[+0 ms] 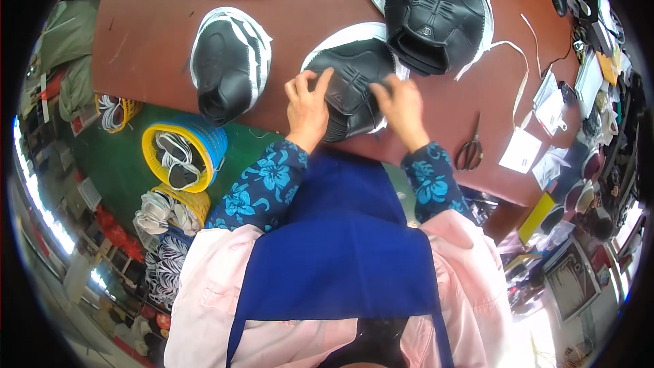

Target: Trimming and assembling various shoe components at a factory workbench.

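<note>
A stack of black shoe uppers (353,82) with white edging lies at the table's front edge, between my two hands. At its left side, my left hand (308,110) has its fingers bent and its thumb resting over the top upper, with a gap between thumb and fingers. My right hand (405,110) is at the right side, thumb reaching onto the upper; its fingers are smeared by motion. Partly overlapping this stack on the far right is another pile of black uppers (439,17). Further left sits a smaller stack of black uppers (221,65).
Black-handled scissors (469,153) lie right of my right hand on the reddish-brown table (150,41). A white strap (523,85) and paper slips (520,150) lie beyond them. Left of the table stand a blue-and-yellow basket (219,140) of shoe parts and a yellow basket (197,204).
</note>
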Available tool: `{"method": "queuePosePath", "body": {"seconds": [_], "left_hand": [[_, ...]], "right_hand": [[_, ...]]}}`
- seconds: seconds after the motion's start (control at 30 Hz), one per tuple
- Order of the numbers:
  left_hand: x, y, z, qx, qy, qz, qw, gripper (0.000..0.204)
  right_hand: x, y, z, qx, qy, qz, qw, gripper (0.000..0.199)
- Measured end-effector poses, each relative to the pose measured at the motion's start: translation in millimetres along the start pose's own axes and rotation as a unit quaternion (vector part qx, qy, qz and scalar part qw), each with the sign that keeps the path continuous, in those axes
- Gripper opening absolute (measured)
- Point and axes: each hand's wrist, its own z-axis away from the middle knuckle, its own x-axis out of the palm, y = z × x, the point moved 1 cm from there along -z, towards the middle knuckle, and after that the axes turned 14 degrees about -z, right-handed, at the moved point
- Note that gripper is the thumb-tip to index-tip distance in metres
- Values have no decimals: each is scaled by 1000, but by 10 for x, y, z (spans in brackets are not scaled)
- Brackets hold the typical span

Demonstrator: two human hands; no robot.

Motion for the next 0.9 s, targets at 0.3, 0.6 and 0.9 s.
{"method": "queuePosePath", "body": {"seconds": [0.3,0.6,0.9], "left_hand": [[-58,56,15,-22,-14,11,1000,70],[-37,59,20,-27,-22,3,999,71],[-53,137,-5,-12,-9,-14,1000,69]], "right_hand": [[-142,341,144,60,18,-11,998,33],[-39,424,715,102,27,-74,992,24],[54,345,373,20,84,9,996,28]]}}
